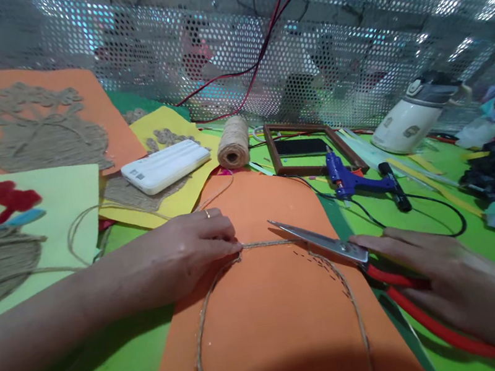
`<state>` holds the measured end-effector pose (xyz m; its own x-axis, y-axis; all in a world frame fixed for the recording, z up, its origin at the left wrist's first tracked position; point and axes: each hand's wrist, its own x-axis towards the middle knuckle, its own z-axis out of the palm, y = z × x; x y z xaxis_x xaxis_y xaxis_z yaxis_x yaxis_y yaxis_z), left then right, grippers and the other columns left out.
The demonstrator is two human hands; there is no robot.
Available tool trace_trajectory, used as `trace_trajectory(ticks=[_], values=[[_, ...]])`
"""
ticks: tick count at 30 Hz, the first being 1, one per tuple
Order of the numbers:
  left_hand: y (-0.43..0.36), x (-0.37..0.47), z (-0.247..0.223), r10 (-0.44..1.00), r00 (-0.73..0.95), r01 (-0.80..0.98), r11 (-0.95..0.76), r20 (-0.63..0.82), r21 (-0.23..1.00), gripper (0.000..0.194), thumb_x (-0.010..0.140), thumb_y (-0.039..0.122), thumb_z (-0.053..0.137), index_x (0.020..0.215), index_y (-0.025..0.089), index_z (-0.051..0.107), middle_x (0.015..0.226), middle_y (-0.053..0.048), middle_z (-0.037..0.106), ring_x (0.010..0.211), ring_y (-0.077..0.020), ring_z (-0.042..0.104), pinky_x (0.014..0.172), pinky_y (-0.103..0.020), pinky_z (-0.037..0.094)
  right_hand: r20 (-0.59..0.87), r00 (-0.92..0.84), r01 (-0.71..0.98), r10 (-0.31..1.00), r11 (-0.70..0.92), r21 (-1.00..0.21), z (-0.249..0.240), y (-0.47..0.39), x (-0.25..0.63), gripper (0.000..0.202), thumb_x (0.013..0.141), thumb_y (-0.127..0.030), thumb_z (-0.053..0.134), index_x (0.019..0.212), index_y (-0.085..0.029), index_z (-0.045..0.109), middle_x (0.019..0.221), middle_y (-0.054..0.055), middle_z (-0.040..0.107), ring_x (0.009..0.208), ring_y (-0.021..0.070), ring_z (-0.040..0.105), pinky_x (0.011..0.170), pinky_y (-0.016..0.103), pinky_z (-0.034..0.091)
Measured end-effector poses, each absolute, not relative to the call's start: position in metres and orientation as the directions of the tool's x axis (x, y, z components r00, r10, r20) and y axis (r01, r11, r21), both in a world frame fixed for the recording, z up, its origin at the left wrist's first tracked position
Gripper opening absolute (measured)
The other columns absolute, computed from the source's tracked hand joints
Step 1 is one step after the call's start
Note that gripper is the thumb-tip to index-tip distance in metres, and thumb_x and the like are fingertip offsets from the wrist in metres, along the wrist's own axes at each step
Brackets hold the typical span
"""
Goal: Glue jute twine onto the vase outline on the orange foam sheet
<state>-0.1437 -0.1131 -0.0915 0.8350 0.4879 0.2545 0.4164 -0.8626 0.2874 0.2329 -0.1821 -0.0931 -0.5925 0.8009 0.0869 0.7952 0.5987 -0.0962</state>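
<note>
across the upper part of the orange sheet (278, 318) on the green bench (147, 358), a short straight run of twine (266, 243) lies sideways, joining the shoulders of a curved outline made of the same stuff. the left hand (183, 252) is right at its left end, finger and thumb pinched closed on the twine, so it is the nearer of the two. the right hand (449, 272) sits well off to the right, wrapped around the red handles of the scissors (354, 250). these point away from the wearer and leftward, their long axis slanting over the right end of the straight run, with the tip just beyond it; the blades look close together, though i can't tell if they touch the twine. past the sheet's far edge lies the spool (233, 137), between the white slab (164, 164) and the brown frame (272, 150), with the blue glue gun (350, 182) to the right.
</note>
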Motion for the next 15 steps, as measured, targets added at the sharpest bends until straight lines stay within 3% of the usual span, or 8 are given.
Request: trace_trajectory(ticks=[5,15], values=[[-0.1096,-0.1497,-0.0867,0.506,0.797,0.358,-0.835,0.328,0.418,0.028,0.093,0.015,0.048,0.106,0.023,0.071,0.096,-0.009,0.071,0.083,-0.0162,0.065,0.072,-0.025,0.050,0.096,-0.582,0.805,0.807,0.589,-0.069,-0.0959,-0.1822,0.2378,0.056,0.086,-0.023,0.050,0.142,-0.024,0.046,0.114,0.014,0.067,0.101,0.0301,0.067,0.076,0.045,0.059],[-0.1139,-0.1469,-0.0934,0.532,0.776,0.438,-0.841,0.338,0.317,0.019,0.090,0.017,0.056,0.097,0.023,0.072,0.093,-0.007,0.069,0.080,-0.0154,0.063,0.069,-0.024,0.047,0.075,-0.585,0.806,0.808,0.589,-0.056,-0.0963,-0.1841,0.2389,0.058,0.086,-0.022,0.049,0.143,-0.023,0.042,0.115,0.016,0.067,0.101,0.0310,0.067,0.078,0.049,0.059]])
